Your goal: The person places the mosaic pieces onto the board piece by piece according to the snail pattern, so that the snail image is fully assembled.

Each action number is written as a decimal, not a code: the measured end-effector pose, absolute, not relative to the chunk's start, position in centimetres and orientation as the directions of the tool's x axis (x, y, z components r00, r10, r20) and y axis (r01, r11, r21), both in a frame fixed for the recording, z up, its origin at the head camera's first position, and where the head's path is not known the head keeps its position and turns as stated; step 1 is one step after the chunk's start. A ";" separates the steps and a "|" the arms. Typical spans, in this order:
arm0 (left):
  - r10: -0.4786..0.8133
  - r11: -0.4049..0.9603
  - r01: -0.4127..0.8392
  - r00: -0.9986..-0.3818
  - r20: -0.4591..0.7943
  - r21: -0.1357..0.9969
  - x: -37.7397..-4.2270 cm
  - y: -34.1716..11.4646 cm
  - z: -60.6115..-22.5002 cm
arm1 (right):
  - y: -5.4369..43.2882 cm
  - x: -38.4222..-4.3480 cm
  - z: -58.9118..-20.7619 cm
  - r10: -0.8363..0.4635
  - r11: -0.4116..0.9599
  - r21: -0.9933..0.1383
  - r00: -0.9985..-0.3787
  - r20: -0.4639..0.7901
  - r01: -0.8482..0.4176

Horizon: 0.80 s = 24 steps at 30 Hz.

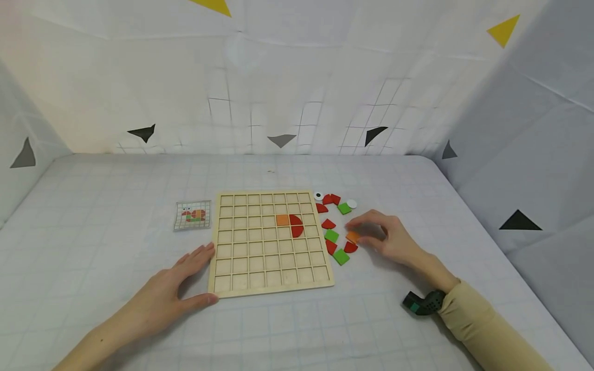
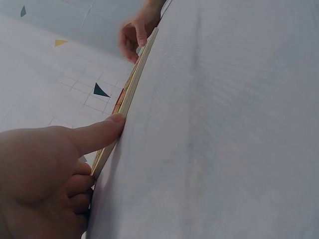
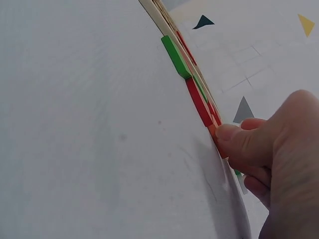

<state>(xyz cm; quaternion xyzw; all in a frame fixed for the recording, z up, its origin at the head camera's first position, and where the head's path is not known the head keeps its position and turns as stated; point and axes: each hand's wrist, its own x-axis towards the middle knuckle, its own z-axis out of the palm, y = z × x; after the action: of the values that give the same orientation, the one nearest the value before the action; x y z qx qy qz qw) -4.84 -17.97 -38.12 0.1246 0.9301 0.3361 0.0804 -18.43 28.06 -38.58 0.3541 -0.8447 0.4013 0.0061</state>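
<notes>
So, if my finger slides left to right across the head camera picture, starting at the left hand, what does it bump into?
Left hand → wooden board → middle green tile → right hand → tan sleeve.

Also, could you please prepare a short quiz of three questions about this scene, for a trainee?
1. Which colour is the loose piece that the right hand touches? A) green B) orange C) white
2. True or false: the left hand is lifted well away from the gridded board.
3. How many pieces lie on the board?

Key:
1. B.
2. False; it touches the board's left edge.
3. Three: an orange square and two red pieces.
</notes>
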 end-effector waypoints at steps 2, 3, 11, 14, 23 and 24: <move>0.287 0.742 0.181 -0.956 -0.062 0.646 -4.8 -18.0 -38.2 | 27.7 -18.0 -37.9 -0.589 0.437 -0.674 -0.756 0.286 -0.596; 0.288 0.741 0.183 -0.956 -0.060 0.646 -4.9 -18.0 -38.2 | 27.5 -17.9 -37.7 -0.587 0.441 -0.673 -0.758 0.284 -0.594; 0.290 0.734 0.185 -0.955 -0.055 0.654 -4.8 -18.0 -38.2 | 27.2 -17.6 -37.4 -0.577 0.434 -0.653 -0.748 0.328 -0.620; 0.291 0.732 0.186 -0.955 -0.053 0.655 -4.8 -18.0 -38.2 | 27.2 -17.6 -37.5 -0.566 0.438 -0.648 -0.751 0.340 -0.623; 0.288 0.730 0.183 -0.956 -0.053 0.658 -4.8 -17.9 -38.2 | 27.6 -17.9 -38.1 -0.551 0.453 -0.592 -0.731 0.401 -0.667; 0.288 0.729 0.182 -0.956 -0.053 0.660 -4.8 -17.9 -38.1 | 27.4 -17.7 -37.8 -0.550 0.456 -0.594 -0.735 0.397 -0.662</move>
<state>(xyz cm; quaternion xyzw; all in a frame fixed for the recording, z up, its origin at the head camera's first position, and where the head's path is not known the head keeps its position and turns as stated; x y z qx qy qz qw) -4.77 -17.93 -38.14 0.1269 0.9266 0.3457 0.0762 -17.70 27.40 -37.76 0.3565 -0.8501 0.3806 0.0738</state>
